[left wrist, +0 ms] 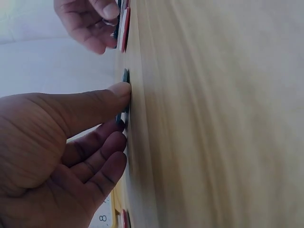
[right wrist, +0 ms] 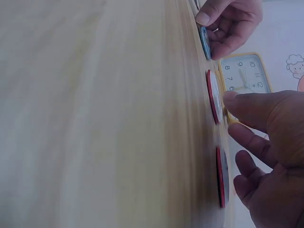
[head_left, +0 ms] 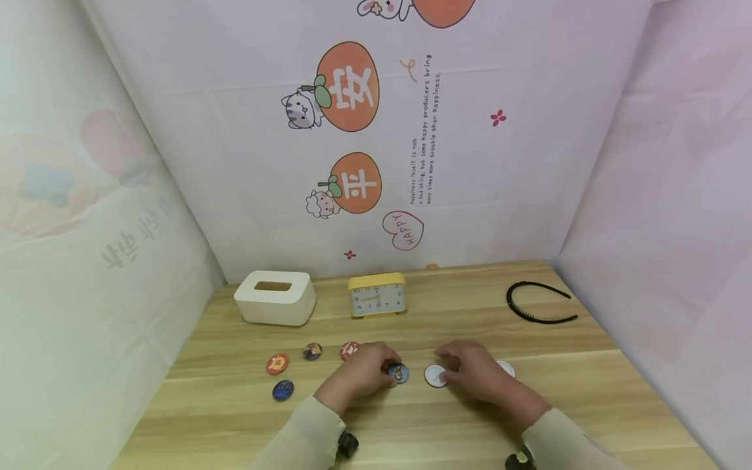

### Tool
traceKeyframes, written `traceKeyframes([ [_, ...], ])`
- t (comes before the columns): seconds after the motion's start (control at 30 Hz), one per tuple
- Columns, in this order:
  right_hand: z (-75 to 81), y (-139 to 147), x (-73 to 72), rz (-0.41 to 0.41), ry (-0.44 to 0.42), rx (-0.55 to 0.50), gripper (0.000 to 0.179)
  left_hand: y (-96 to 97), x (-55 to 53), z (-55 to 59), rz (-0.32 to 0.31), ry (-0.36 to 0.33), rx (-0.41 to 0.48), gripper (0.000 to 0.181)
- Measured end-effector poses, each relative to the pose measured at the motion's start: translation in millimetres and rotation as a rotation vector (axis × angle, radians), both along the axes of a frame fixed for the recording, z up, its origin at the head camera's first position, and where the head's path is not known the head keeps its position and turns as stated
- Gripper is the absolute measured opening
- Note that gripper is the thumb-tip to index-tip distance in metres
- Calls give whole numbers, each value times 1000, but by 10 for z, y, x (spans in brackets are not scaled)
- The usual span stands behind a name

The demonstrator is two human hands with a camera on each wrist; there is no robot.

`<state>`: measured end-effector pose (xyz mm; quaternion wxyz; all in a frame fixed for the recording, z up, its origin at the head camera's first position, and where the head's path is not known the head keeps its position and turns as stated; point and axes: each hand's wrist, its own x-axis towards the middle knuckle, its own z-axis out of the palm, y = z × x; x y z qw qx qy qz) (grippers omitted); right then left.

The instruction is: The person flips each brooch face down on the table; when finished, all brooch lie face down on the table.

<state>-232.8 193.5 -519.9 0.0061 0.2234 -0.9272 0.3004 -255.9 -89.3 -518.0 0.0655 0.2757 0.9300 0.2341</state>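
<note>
My left hand (head_left: 368,369) pinches a round blue badge (head_left: 399,373) by its edges, thumb on one side and fingers on the other, low at the tabletop. Just right of it lies a badge showing its white back (head_left: 435,376). Over that one hovers my right hand (head_left: 474,371), its thumb close to the edge and its fingers loosely bent around nothing; whether the thumb touches is unclear. In the right wrist view the badge has a red rim (right wrist: 213,97). A second white-backed badge (head_left: 506,369) is partly hidden behind the right hand.
To the left lie an orange-red badge (head_left: 277,363), a dark picture badge (head_left: 313,352), a dark blue badge (head_left: 283,390) and a red badge (head_left: 349,350). Along the back stand a white tissue box (head_left: 276,298) and a yellow clock (head_left: 377,295). A black headband (head_left: 519,311) lies at right.
</note>
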Motion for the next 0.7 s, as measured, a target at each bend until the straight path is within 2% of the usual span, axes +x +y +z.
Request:
traceKeyframes([
  [0.07,-11,-68,-21,24,9,-10,38,3,7,6,0,-3,11,32],
  [0.17,-31,-201,-51,87,40,-2,30,11,15,10,-2,-15,38,30],
  [0.33,-26,-414,-63,181,71,16,24,24,33,7,8,-10,42,20],
  [0.43,-24,-504,-67,217,130,35,21,18,37,7,13,3,41,15],
  [0.53,-25,-558,-69,217,151,61,17,1,40,10,8,-1,46,10],
  [0.7,-18,-563,-75,183,110,83,12,-36,45,15,-20,-4,45,8],
])
